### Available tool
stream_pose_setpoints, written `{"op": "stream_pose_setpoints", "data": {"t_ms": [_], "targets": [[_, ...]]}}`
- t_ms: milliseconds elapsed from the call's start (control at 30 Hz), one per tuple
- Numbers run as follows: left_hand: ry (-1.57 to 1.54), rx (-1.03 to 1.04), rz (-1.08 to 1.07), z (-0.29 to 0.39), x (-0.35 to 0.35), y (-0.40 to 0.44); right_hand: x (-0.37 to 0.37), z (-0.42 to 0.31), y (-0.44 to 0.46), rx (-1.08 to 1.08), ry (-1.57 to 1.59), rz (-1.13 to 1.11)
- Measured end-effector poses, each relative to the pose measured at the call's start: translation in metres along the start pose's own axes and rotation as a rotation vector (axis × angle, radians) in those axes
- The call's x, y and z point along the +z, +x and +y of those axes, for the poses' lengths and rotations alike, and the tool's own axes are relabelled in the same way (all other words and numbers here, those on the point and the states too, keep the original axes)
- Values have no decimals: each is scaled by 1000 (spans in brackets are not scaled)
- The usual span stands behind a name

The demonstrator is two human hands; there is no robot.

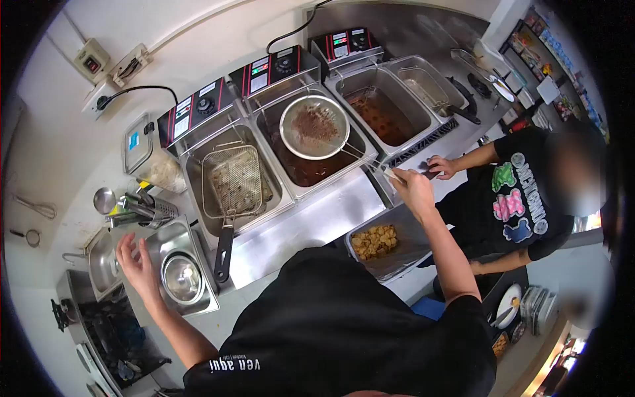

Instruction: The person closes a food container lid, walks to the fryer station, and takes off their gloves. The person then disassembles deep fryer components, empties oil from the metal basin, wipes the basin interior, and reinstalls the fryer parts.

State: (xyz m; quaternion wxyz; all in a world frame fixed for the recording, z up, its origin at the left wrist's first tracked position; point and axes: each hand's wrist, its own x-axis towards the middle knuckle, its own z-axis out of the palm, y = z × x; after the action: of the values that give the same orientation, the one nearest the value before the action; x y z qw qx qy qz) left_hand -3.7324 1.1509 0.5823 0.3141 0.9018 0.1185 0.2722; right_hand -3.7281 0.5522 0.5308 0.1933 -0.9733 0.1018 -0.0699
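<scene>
Right hand (413,192): grasped strainer (317,151); a tilt could have spilled residue (314,124) into dark liquid (303,174).
Left hand (137,264): empty, fingers apart.

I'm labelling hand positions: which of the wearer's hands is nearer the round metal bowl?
Left. The left hand is open just left of the bowl; the right hand is well to its right, holding the strainer.

we saw the round strainer (315,128) held above the middle fryer tub (331,178), its pale metal rim circling a fine mesh. we noted brown, crumb-like residue (316,124) spread across that mesh, and a thin wire handle slanting from the rim toward the lower right.
</scene>
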Motion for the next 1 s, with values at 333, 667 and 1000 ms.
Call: {"op": "stream_pose_setpoints", "data": {"t_ms": [333, 667, 1000], "targets": [[45, 72, 49, 31, 9, -12, 3, 40, 33, -74, 149, -2], [141, -51, 78, 44, 0, -38, -87, 214, 109, 90, 355, 168], [-523, -811, -642, 38, 90, -103, -30, 326, 231, 276, 30, 66]]}}
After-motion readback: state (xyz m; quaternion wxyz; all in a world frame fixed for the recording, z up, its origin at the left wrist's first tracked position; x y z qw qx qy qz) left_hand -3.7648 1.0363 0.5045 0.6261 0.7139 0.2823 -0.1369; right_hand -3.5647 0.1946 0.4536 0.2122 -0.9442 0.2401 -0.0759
